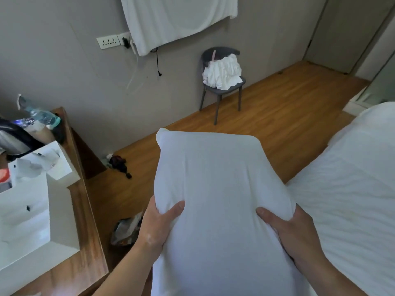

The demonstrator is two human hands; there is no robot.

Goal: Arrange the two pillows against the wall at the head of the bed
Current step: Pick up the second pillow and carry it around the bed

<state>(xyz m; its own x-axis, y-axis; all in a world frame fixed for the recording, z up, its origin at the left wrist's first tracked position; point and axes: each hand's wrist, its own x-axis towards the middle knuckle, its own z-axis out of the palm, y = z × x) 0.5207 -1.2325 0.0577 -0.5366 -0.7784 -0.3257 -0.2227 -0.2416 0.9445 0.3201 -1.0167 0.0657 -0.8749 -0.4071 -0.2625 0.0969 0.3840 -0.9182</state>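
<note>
A plump white pillow [215,189] is held up in front of me, over the wooden floor beside the bed. My left hand [159,223] grips its left edge with the thumb pressed into the fabric. My right hand [288,229] grips its right edge the same way. The bed [350,189], covered in white bedding, lies on the right, close to the pillow's right side. A second pillow is not in view, and the head of the bed is out of frame.
A wooden desk [85,242] on the left carries white bags, a water bottle [40,115] and a kettle. A grey chair [222,88] with white linen stands by the grey wall. Small clutter [119,163] and a crumpled bag [126,229] lie on the floor.
</note>
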